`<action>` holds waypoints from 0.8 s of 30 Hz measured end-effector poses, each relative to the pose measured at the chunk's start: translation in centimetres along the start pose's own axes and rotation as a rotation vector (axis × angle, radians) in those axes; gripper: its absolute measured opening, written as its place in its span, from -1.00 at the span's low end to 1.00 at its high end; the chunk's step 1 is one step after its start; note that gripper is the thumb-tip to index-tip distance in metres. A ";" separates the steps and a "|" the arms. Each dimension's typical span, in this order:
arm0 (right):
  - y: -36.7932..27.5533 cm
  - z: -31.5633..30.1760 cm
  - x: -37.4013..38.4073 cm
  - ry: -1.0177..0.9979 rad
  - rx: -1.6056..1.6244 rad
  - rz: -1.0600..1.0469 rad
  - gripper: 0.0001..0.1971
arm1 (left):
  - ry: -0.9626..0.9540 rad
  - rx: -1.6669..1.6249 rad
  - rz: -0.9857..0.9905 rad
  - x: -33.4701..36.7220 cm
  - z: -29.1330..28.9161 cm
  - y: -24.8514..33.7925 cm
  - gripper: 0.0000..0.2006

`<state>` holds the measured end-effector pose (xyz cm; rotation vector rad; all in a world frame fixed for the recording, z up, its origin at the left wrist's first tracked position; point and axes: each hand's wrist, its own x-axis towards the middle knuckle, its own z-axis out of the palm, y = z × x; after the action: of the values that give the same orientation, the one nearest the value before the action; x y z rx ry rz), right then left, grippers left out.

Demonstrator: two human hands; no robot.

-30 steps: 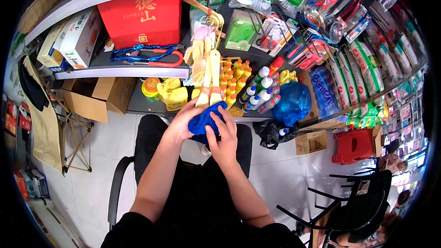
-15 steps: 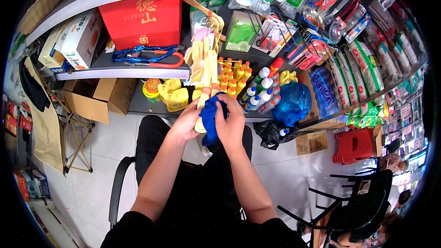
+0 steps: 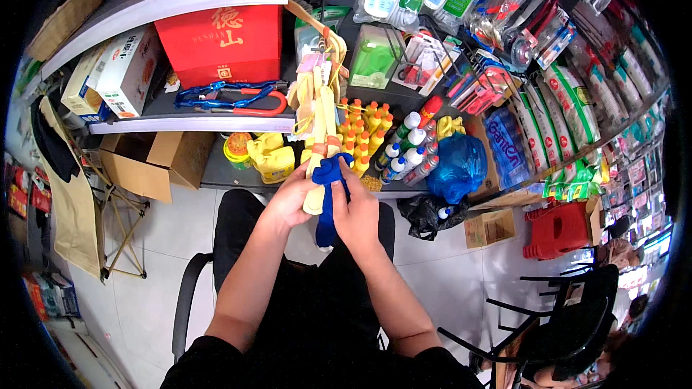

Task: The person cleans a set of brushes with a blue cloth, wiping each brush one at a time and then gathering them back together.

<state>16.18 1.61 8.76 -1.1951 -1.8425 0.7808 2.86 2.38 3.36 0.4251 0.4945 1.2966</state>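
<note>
My right hand pinches a dark blue cloth, whose lower part hangs down while its top wraps over pale yellow, flat, long pieces. These have orange bands and hang in a bunch from a rack hook; their exact kind I cannot make out. With fingers closed round the lower end of one piece, my left hand meets the cloth's left edge. Both hands are close together above my lap.
Behind my hands a low shelf holds yellow bottles, yellow jugs and spray cans. A blue bag sits to the right. An open carton, a folding chair and red stools stand around.
The bunched blue cloth has opened out, and a length of it now hangs lower. My right hand has shifted slightly down, and the yellow pieces have swung a little left.
</note>
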 end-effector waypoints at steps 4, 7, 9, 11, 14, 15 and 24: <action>0.7 -0.1 2.2 0.132 0.074 -0.108 -0.76 | 0.075 -0.018 -0.001 -0.5 0.8 0.3 -0.60; 0.8 0.1 2.8 0.157 0.101 -0.068 -0.78 | 0.113 -0.037 -0.019 -0.8 1.4 0.6 -0.64; 1.2 0.3 3.4 0.158 0.096 -0.069 -0.78 | 0.122 -0.036 -0.023 -0.6 1.6 0.9 -0.64; 1.9 0.5 4.0 0.142 0.160 0.010 -0.77 | 0.129 -0.024 -0.016 -0.7 1.9 1.0 -0.65; 2.4 0.8 4.5 0.137 0.216 0.115 -0.77 | 0.158 -0.014 -0.014 -0.3 1.2 0.6 -0.65; 2.6 1.0 4.5 0.151 0.248 0.086 -0.78 | 0.158 -0.015 -0.014 -0.2 0.7 0.5 -0.65; 2.6 0.4 0.2 0.122 0.225 -0.040 -0.77 | 0.082 0.009 0.014 0.1 0.4 1.0 -0.65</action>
<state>16.91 2.70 6.46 -1.0363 -1.6273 0.8488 2.31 2.64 4.23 0.3846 0.5673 1.3298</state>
